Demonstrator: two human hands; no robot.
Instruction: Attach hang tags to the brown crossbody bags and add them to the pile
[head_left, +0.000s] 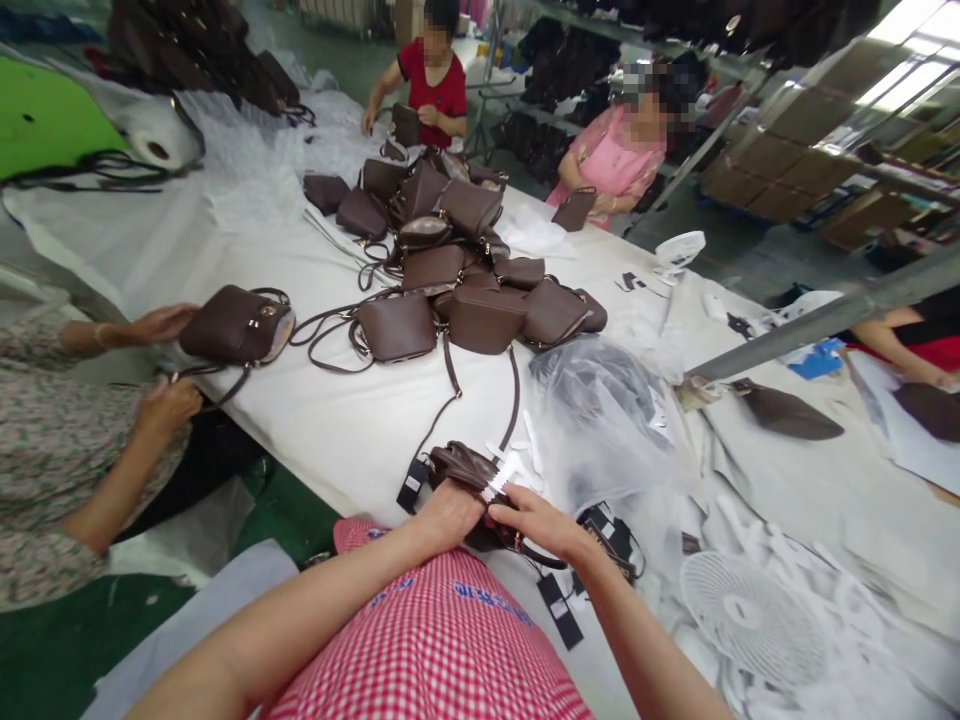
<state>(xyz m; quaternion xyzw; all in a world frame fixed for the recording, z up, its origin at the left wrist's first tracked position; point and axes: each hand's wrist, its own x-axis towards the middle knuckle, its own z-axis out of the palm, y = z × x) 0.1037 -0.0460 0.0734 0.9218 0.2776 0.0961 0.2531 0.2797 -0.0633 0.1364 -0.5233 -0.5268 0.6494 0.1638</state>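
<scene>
Our left hand [454, 515] and right hand [546, 522] grip a brown bag [456, 462] (more bags [484, 318] pile far across the tabletop [367, 420]).

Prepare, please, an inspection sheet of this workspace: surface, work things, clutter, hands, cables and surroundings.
Surface: white-covered table, largely occupied.
Job's things: dark brown bag; white strip against it; black tag at its left.
Clutter: heap of bags, clear plastic, white fan at right.
Grip: left hand on the bag, fingers partly hidden; right hand touching it beside the strip.
Cables: nothing certain seen; bag straps trail over the table.
Surroundings: person in floral clothing at left, person in red and person in pink across; stacked cartons.
</scene>
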